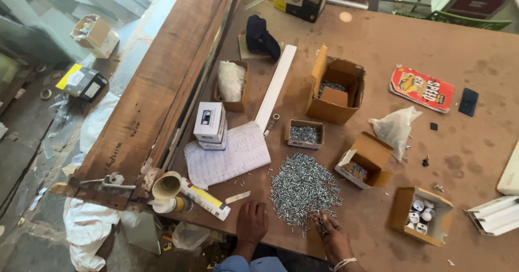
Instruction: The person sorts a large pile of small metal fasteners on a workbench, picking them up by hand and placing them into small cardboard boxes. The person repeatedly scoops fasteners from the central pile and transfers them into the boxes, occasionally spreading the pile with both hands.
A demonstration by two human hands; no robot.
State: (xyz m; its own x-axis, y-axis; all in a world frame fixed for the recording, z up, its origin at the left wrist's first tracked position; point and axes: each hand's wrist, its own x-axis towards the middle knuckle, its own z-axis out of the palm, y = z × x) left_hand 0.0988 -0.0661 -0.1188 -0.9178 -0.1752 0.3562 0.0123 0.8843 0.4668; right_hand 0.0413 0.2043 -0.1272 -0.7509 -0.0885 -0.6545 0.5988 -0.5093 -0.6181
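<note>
Head view, right hand grip pinching screws, left hand flat on table.

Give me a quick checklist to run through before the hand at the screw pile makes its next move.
1. Right hand at the near edge of the screw pile, fingertips among the screws: ok.
2. Screws pinched in the right hand: cannot tell, too small to see.
3. Left hand flat on the table beside the pile, holding nothing: ok.
4. Small box of screws behind the pile is open and upright: ok.
5. Pile contained: not ok, loose screws lie scattered toward the paper sheet.
6. Pile well back from the table edge: not ok, it reaches close to the near edge.
</note>
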